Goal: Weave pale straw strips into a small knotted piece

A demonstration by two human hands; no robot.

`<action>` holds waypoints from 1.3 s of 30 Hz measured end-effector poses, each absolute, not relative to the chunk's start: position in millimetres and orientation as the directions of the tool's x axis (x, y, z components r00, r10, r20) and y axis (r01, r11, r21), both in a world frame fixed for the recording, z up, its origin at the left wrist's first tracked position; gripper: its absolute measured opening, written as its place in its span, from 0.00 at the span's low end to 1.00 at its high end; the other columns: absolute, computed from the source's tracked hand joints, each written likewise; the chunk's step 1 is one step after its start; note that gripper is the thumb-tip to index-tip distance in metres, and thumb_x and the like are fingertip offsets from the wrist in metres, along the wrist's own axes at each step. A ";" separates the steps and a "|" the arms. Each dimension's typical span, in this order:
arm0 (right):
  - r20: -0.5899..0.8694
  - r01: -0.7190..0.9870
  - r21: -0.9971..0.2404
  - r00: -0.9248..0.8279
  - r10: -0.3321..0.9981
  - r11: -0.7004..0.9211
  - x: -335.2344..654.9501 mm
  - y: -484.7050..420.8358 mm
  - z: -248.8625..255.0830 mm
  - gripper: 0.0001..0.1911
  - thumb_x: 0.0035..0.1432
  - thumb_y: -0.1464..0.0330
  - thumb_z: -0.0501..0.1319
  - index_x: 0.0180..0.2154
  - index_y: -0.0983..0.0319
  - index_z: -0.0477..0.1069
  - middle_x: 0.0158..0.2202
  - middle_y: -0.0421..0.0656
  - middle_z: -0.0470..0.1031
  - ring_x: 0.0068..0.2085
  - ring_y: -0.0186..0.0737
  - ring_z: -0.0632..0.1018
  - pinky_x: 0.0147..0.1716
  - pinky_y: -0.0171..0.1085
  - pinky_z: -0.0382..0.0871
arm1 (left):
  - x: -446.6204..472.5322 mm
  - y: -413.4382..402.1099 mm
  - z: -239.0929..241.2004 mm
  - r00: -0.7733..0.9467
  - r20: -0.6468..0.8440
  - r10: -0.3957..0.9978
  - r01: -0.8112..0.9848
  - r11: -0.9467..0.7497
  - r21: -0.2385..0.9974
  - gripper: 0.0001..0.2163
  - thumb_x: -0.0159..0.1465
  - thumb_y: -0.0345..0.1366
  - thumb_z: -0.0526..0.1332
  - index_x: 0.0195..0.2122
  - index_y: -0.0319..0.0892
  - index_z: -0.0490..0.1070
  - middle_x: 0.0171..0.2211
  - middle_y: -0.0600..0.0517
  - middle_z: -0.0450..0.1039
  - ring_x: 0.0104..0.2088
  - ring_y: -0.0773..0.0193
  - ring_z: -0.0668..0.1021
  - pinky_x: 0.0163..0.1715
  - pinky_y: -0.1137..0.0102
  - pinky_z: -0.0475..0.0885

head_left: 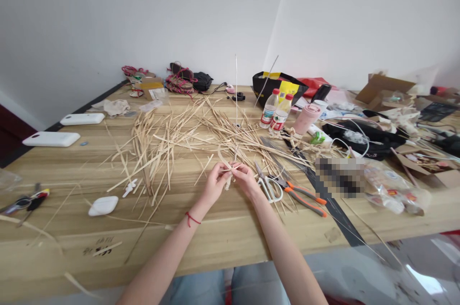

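My left hand (pixel 216 181) and my right hand (pixel 245 178) meet above the table's front middle, fingers pinched together. Between the fingertips is a pale, flat straw strip (pixel 222 157) that curves up in a loop. A thin, straight wire (pixel 236 99) rises upright from the same spot; which fingers grip it is hidden. Beyond my hands lies a loose heap of dry straw strips (pixel 168 137). Beside my right hand are white-handled scissors (pixel 270 189) and pliers (pixel 305 199) with orange and grey handles.
Two water bottles (pixel 281 114), a pink cup (pixel 307 118) and a black-and-yellow bag (pixel 260 85) stand at the back right. Cardboard boxes (pixel 427 163) and plastic bags crowd the right. Two white devices (pixel 51 139), a white earbud case (pixel 103 205) and keys (pixel 27 203) lie left.
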State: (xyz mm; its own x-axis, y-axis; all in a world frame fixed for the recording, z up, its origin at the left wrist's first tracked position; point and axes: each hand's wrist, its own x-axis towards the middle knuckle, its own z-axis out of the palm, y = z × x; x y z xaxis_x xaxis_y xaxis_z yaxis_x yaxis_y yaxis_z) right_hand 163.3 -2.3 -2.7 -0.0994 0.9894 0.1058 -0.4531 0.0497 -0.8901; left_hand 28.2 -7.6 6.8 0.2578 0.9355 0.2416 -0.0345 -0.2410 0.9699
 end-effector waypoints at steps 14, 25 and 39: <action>0.118 -0.356 -0.924 0.078 0.990 0.138 169.3 12.9 -19.6 0.15 0.42 0.59 0.68 0.31 0.59 0.71 0.32 0.40 0.75 0.36 0.39 0.75 0.41 0.40 0.68 | 25.4 1.3 10.5 0.162 0.189 0.969 -0.041 -0.184 0.982 0.13 0.60 0.46 0.57 0.34 0.41 0.71 0.34 0.49 0.74 0.38 0.61 0.75 0.41 0.67 0.69; 0.127 -0.391 -0.910 0.049 0.991 0.136 167.9 12.7 -20.1 0.14 0.45 0.60 0.67 0.32 0.59 0.69 0.33 0.39 0.73 0.34 0.37 0.75 0.38 0.39 0.70 | 23.5 8.5 -2.0 0.108 0.156 0.982 -0.097 -0.146 0.984 0.11 0.57 0.44 0.60 0.30 0.40 0.73 0.33 0.49 0.73 0.39 0.59 0.75 0.41 0.65 0.70; 0.102 -0.471 -0.871 0.104 0.989 0.139 167.7 14.8 -19.4 0.13 0.46 0.60 0.66 0.33 0.58 0.68 0.28 0.37 0.73 0.30 0.36 0.76 0.33 0.36 0.69 | 13.2 12.0 8.8 -0.066 0.198 0.978 -0.392 -0.208 0.896 0.07 0.50 0.32 0.58 0.16 0.39 0.65 0.35 0.49 0.72 0.41 0.60 0.73 0.45 0.65 0.67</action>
State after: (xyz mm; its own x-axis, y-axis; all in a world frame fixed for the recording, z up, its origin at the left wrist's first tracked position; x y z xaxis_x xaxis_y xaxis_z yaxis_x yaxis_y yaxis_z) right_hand 167.7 14.8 -19.4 0.1036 0.9894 0.1021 -0.4711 0.1392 -0.8710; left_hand 13.2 12.0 8.8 -0.0659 0.9779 0.1985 -0.3920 -0.2083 0.8961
